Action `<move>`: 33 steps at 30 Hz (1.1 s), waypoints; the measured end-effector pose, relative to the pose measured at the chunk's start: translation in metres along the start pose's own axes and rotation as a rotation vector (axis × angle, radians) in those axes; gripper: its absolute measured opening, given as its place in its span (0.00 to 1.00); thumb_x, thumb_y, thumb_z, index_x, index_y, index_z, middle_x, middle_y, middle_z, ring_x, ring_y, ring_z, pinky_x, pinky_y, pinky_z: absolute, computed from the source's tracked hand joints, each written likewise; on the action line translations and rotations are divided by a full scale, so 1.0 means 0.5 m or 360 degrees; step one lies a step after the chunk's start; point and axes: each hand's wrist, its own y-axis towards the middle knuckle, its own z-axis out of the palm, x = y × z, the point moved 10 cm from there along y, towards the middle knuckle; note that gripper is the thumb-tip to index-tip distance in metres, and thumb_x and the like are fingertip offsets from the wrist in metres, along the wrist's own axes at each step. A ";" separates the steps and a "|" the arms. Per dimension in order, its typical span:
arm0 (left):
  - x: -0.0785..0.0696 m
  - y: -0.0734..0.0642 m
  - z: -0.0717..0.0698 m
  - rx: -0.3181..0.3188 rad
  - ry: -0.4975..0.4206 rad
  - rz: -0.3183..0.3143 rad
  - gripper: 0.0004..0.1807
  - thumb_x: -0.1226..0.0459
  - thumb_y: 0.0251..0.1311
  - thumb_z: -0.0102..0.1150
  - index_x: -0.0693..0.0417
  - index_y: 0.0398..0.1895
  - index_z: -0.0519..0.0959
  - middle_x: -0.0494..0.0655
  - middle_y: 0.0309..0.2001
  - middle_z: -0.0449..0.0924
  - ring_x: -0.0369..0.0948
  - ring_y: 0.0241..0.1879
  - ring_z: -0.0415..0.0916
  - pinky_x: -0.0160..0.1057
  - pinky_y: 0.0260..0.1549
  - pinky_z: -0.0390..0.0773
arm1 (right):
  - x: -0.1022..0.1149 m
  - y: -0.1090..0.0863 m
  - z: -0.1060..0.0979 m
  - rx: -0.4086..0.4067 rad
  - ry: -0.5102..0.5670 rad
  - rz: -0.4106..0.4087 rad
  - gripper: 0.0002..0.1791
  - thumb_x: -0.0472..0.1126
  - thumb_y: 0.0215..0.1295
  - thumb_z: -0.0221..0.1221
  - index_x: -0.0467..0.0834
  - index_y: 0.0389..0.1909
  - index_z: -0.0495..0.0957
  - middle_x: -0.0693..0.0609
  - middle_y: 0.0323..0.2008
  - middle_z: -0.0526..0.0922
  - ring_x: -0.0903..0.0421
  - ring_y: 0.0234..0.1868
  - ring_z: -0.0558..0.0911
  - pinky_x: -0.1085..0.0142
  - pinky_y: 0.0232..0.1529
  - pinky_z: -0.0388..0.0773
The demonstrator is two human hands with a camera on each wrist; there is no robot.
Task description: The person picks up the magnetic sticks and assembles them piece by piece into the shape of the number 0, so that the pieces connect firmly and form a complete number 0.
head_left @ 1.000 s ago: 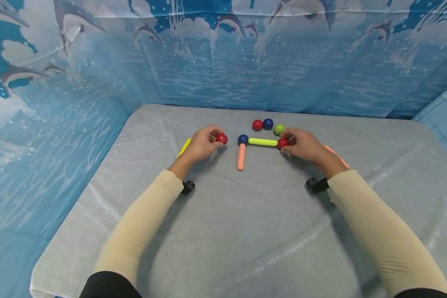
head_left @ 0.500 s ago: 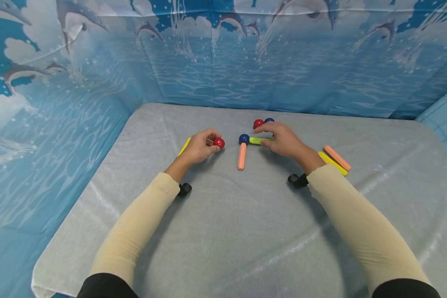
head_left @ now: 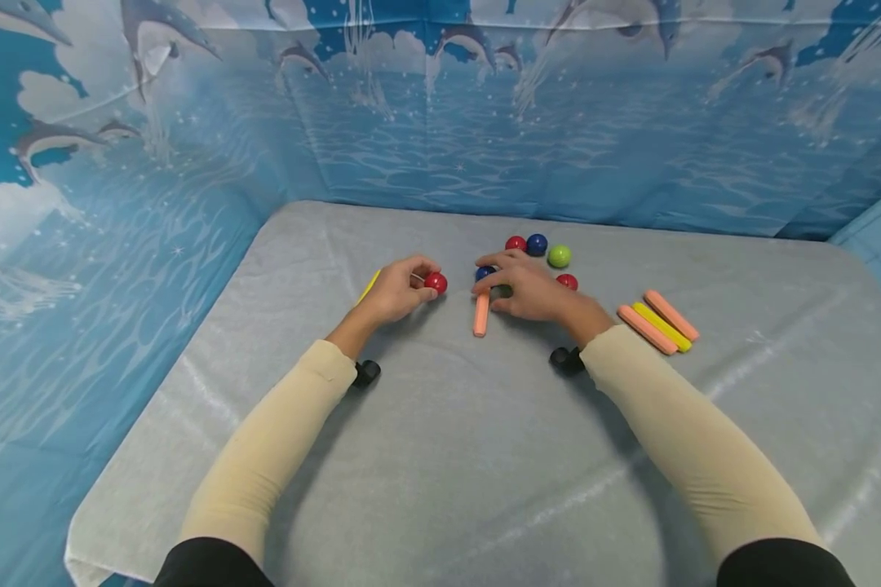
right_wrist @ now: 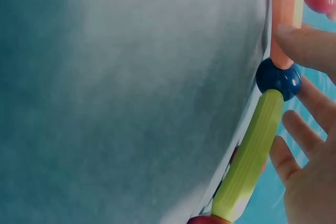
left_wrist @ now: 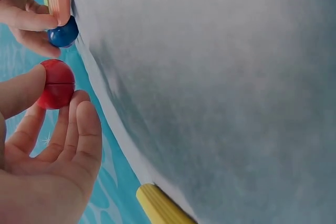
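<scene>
My left hand [head_left: 399, 289] pinches a red ball [head_left: 436, 283] between thumb and fingertips; a seam around the ball shows in the left wrist view. To its right, a blue ball [head_left: 484, 274] joins an orange stick [head_left: 480, 316], pointing toward me, to a yellow-green stick [right_wrist: 249, 156] running right. Another red ball [head_left: 568, 281] sits at that stick's far end. My right hand [head_left: 532, 287] is over this joined piece with fingers spread, fingertips right at the blue ball and the thumb at the orange stick. It hides most of the yellow-green stick in the head view.
Behind the right hand lie loose balls: red [head_left: 515, 243], blue [head_left: 537, 244] and green [head_left: 560, 256]. Two orange sticks and a yellow stick [head_left: 662, 321] lie side by side at right. Another yellow stick [head_left: 369, 287] is beside my left hand. A grey cloth [head_left: 440, 456] covers the table.
My right hand has let go of the red ball at the right end and moved left along the yellow-green stick to the blue ball. The left hand still holds its red ball, nearly in place.
</scene>
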 end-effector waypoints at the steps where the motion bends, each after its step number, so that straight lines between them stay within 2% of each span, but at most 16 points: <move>1: -0.001 0.001 0.001 0.0005 -0.0005 0.0005 0.20 0.65 0.65 0.62 0.49 0.60 0.75 0.50 0.58 0.77 0.46 0.55 0.76 0.45 0.49 0.79 | 0.004 0.000 0.000 -0.0008 -0.0030 -0.0022 0.18 0.38 0.63 0.65 0.51 0.54 0.84 0.44 0.71 0.68 0.40 0.72 0.61 0.39 0.69 0.63; 5: -0.005 0.001 0.008 0.0040 -0.0019 0.0026 0.20 0.65 0.65 0.62 0.50 0.60 0.75 0.51 0.59 0.77 0.47 0.56 0.76 0.45 0.51 0.80 | 0.028 -0.001 -0.003 -0.0085 -0.0133 -0.0142 0.16 0.37 0.62 0.66 0.49 0.52 0.85 0.44 0.67 0.73 0.41 0.69 0.64 0.39 0.65 0.65; 8: -0.007 0.001 0.006 0.0039 0.0007 0.0040 0.20 0.64 0.66 0.61 0.49 0.61 0.75 0.50 0.59 0.77 0.46 0.56 0.77 0.44 0.49 0.80 | 0.046 -0.001 -0.002 -0.0115 -0.0196 -0.0227 0.15 0.37 0.62 0.66 0.49 0.49 0.86 0.47 0.61 0.78 0.44 0.62 0.69 0.44 0.60 0.68; 13: -0.017 -0.001 -0.013 -0.0030 0.0017 0.0084 0.20 0.63 0.66 0.61 0.49 0.60 0.75 0.48 0.60 0.77 0.45 0.54 0.76 0.45 0.46 0.79 | 0.062 0.000 0.012 -0.0045 -0.0275 -0.0253 0.14 0.37 0.61 0.66 0.49 0.49 0.86 0.50 0.52 0.83 0.49 0.48 0.72 0.54 0.47 0.70; 18: -0.022 -0.001 -0.013 -0.0002 -0.0021 0.0136 0.20 0.65 0.66 0.61 0.52 0.61 0.75 0.51 0.59 0.77 0.47 0.55 0.77 0.45 0.48 0.80 | 0.056 0.002 0.024 0.0078 -0.0168 -0.0165 0.16 0.32 0.62 0.63 0.47 0.50 0.86 0.48 0.52 0.83 0.49 0.51 0.76 0.55 0.55 0.76; 22: -0.018 -0.005 -0.008 0.0006 -0.0028 0.0123 0.20 0.65 0.65 0.62 0.52 0.60 0.76 0.52 0.57 0.78 0.48 0.54 0.78 0.45 0.47 0.80 | 0.050 0.003 0.029 0.0138 -0.0080 -0.0115 0.16 0.32 0.63 0.62 0.46 0.51 0.85 0.48 0.53 0.82 0.49 0.56 0.77 0.53 0.61 0.76; 26: -0.018 -0.014 0.001 0.0033 -0.0046 0.0106 0.20 0.64 0.63 0.64 0.50 0.59 0.77 0.50 0.56 0.79 0.47 0.53 0.78 0.43 0.45 0.80 | 0.047 0.005 0.031 0.0152 -0.0039 -0.0112 0.17 0.31 0.63 0.62 0.45 0.52 0.85 0.47 0.54 0.82 0.49 0.57 0.77 0.52 0.62 0.76; 33: -0.025 -0.045 0.029 0.0172 -0.0100 0.0153 0.19 0.65 0.63 0.64 0.52 0.58 0.77 0.52 0.56 0.79 0.47 0.49 0.79 0.37 0.41 0.79 | 0.050 0.002 0.027 0.0128 0.0011 -0.0141 0.16 0.31 0.64 0.62 0.44 0.51 0.85 0.46 0.54 0.82 0.48 0.57 0.78 0.50 0.62 0.76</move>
